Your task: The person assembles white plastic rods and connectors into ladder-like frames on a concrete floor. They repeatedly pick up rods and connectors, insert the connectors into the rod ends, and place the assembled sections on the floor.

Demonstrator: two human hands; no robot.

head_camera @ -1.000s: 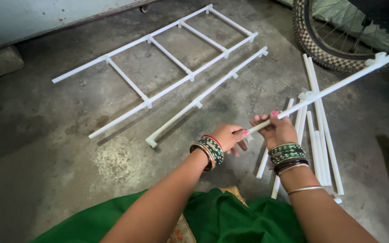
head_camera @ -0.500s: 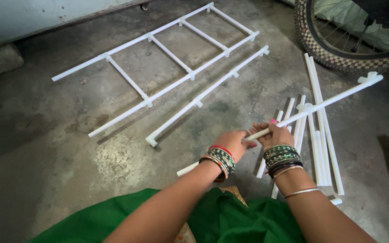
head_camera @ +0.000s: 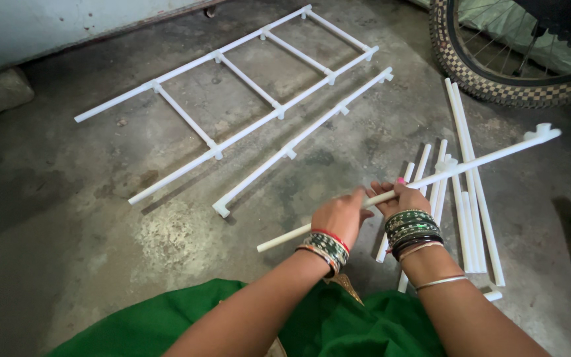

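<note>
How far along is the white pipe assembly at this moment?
Done: a ladder-like frame with rungs fitted lies on the floor, with a single rail carrying connectors beside it. In hand: the left hand and right hand both grip a long pipe with a fitting at its far end. Left: a pile of loose pipes lies unjoined near the bicycle wheel.

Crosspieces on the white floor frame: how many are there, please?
4 crosspieces along the frame: nearest, second, third, farthest, at its end. None seems hidden.
</note>
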